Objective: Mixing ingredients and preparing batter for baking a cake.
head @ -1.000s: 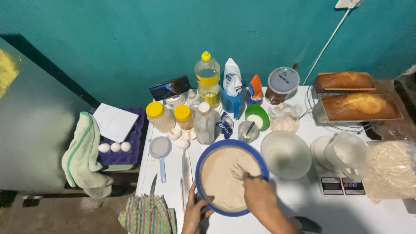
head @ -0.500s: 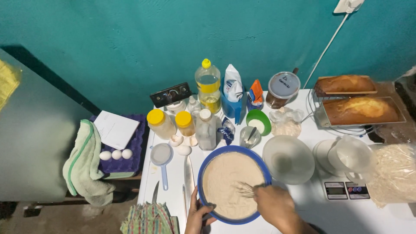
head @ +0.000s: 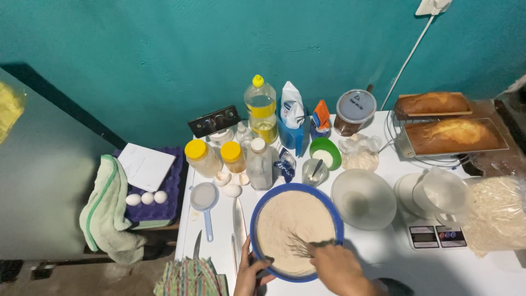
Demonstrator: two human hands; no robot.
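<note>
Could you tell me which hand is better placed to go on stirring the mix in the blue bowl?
The right hand: it already holds the whisk, whose wires sit in the pale mix. The left hand has its grip on the rim of the blue bowl, steadying it.

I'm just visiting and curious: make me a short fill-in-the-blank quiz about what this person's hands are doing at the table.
1. The right hand holds a wire ____ in the pale batter.
2. The left hand grips the rim of the ____ bowl.
3. Beside the bowl, the small sieve has a light blue ____.
4. Three white ____ sit on the purple tray left of the table.

Missing words: whisk; blue; handle; eggs
</note>
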